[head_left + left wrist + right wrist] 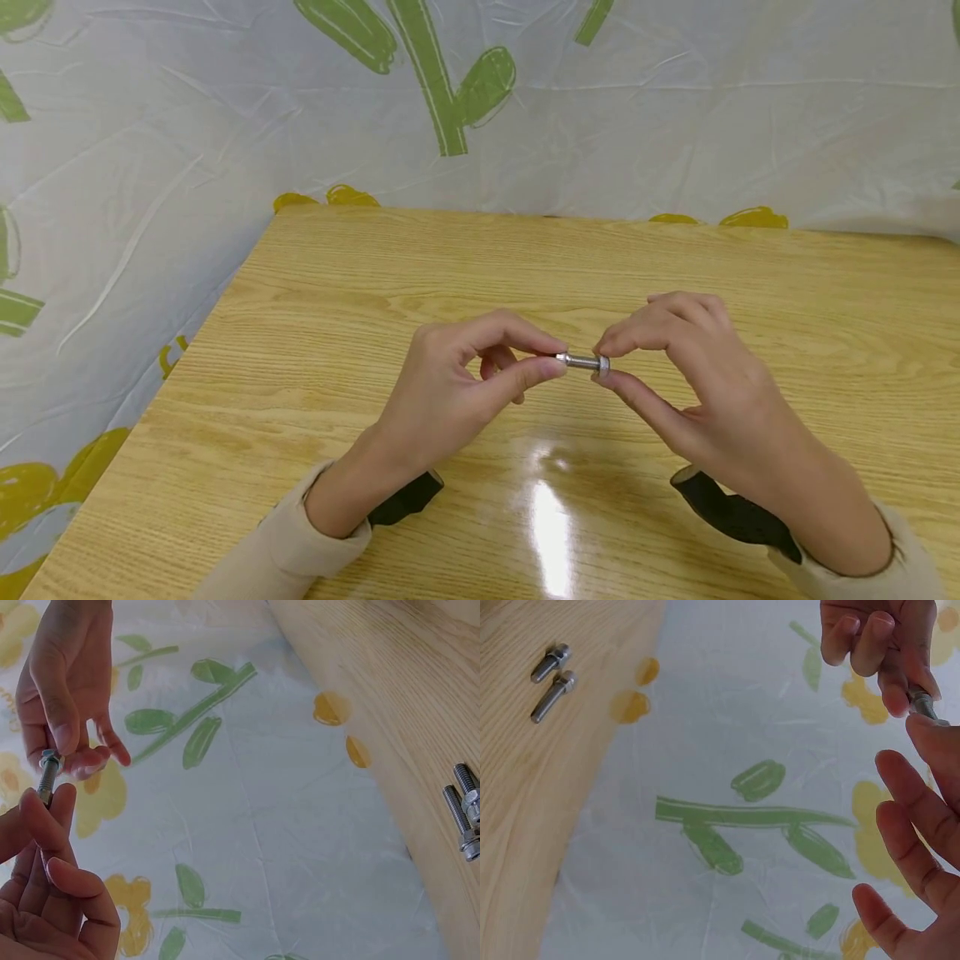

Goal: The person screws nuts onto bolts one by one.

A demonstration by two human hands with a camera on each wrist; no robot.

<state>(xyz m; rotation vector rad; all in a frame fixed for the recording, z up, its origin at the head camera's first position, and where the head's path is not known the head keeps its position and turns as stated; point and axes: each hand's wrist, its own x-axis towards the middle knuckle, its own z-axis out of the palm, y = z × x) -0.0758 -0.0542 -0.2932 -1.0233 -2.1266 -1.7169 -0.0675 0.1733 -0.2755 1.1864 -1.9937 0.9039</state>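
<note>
A silver metal bolt (582,362) lies nearly level between the two hands, above the table. My left hand (450,387) pinches its left end between thumb and index finger. At its right end, thumb and fingertips of my right hand (723,400) pinch a wider hexagonal piece (604,365); whether that is the head or a nut I cannot tell. Bare thread shows between the fingertips. In the left wrist view the bolt (47,778) is partly hidden by fingers; in the right wrist view fingers cover much of it.
Two more bolts, an upper one (550,662) and a lower one (553,697), lie side by side on the wooden table (337,275), seen in both wrist views. A white cloth (600,125) with green and yellow plant prints hangs behind the table. Dark straps (408,498) circle both wrists.
</note>
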